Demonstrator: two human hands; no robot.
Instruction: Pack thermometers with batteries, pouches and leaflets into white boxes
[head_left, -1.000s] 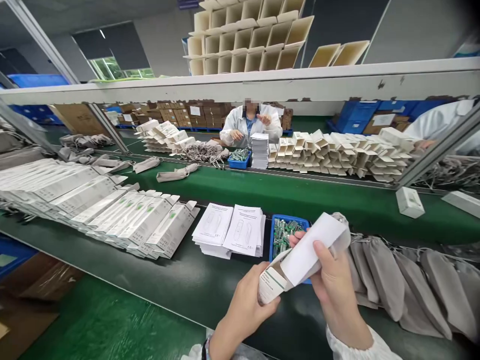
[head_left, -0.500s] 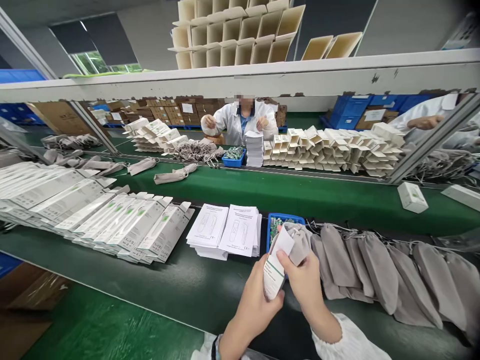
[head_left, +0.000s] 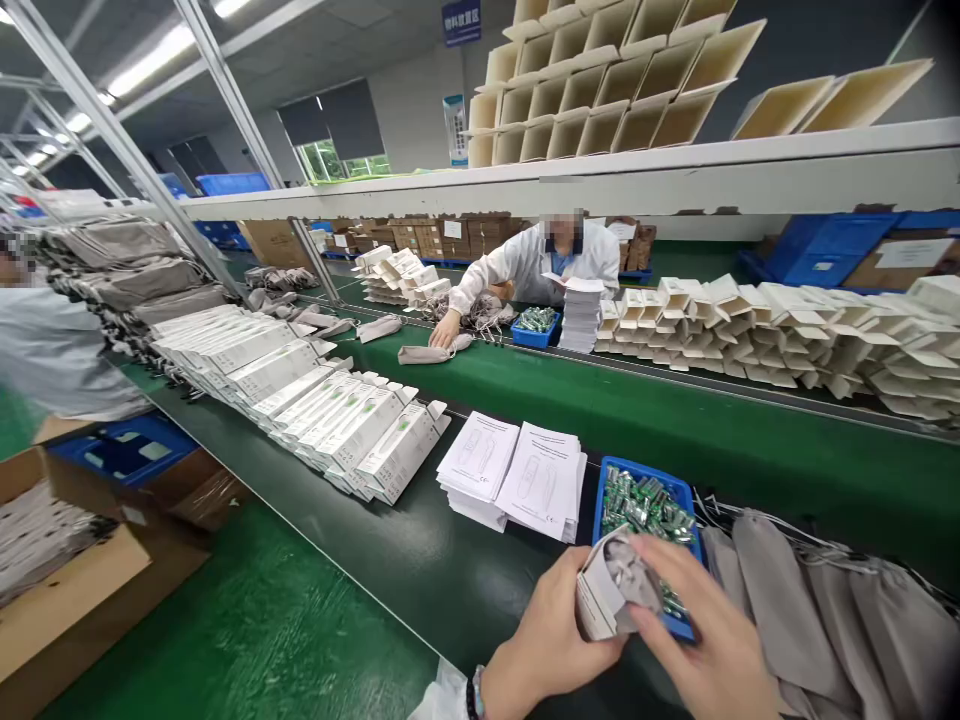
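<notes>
My left hand (head_left: 555,635) is wrapped round a small white carton (head_left: 594,600), its open end tilted up toward the right. Inside that opening shows the bunched end of a grey drawstring pouch (head_left: 626,565). The thumb and fingers of my right hand (head_left: 697,620) close about the pouch's end at the carton's mouth; the exact contact is partly hidden. Just behind my hands is a blue bin (head_left: 600,500) of green-and-silver batteries (head_left: 649,505). Stacked printed leaflets (head_left: 540,475) lie left of the bin.
Rows of filled-looking white cartons (head_left: 401,450) lie to the left. More grey pouches (head_left: 787,610) lie at right. Across the green conveyor (head_left: 525,390), a co-worker (head_left: 540,265) stands behind open cartons (head_left: 750,330). Another person (head_left: 52,340) is at far left.
The pouch has gone deeper into the carton, and my hands have moved right and down. My view has swung left. The co-worker's hand has reached down to a pouch on the conveyor.
</notes>
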